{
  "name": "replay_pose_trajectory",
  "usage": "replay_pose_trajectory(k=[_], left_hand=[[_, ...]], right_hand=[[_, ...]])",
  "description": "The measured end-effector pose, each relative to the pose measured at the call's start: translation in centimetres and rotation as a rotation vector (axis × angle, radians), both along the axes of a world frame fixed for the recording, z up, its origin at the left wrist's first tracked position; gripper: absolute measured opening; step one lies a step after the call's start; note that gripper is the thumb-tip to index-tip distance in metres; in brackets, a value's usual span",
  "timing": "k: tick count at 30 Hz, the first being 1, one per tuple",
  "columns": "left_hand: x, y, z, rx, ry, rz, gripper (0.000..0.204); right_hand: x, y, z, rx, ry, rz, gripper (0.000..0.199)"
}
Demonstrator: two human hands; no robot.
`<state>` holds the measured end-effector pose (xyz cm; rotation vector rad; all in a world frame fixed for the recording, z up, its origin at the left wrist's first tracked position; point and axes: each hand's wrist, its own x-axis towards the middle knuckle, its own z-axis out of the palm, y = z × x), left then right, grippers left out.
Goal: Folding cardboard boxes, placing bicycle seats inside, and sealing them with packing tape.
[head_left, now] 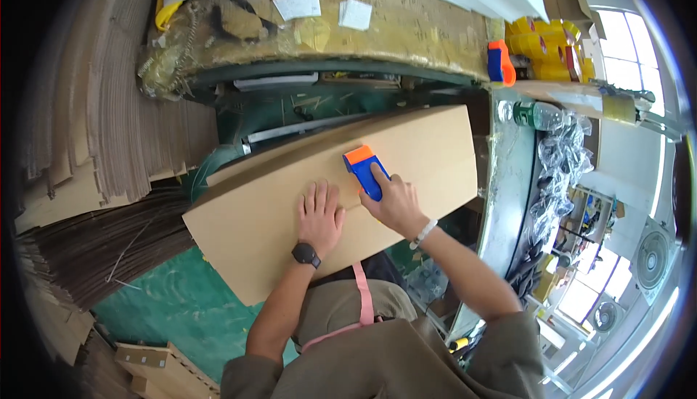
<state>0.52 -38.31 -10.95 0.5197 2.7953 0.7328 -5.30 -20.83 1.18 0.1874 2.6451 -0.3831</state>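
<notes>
A large brown cardboard box (417,148) lies in front of my body, tilted across the view. Flat on its upper face rests my left hand (319,219), fingers stretched out and holding nothing. My right hand (396,203) grips a blue and orange tape dispenser (369,174), thumb along its body. The dispenser's orange end is over the middle of the box face; whether its edge touches the cardboard I cannot tell. Part of the dispenser's handle is hidden by my fingers.
Tall stacks of flat cardboard (123,101) stand at the left. A tape-covered workbench (406,32) runs across the far side. Another orange and blue tape dispenser (501,63) sits at its right end. A plastic bottle (539,116) lies on the right-hand ledge beside clear wrap (555,188).
</notes>
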Motion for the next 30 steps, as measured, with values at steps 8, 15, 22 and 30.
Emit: replay_pose_trajectory(k=[8, 15, 22, 30], left_hand=[[0.1, 0.2, 0.8, -0.107, 0.05, -0.013, 0.055], [0.1, 0.8, 2.2, -0.095, 0.129, 0.033, 0.052], [9.6, -4.8, 9.0, 0.31, -0.298, 0.598, 0.045], [14.6, -10.2, 10.4, 1.854, -0.768, 0.84, 0.036]], right_hand=[[25.6, 4.1, 2.1, 0.001, -0.498, -0.108, 0.067], [23.1, 3.3, -7.7, -0.113, -0.171, -0.235, 0.052], [16.6, 3.1, 7.6, -0.323, -0.121, 0.35, 0.058], [9.7, -6.8, 7.8, -0.537, 0.211, 1.018, 0.061]])
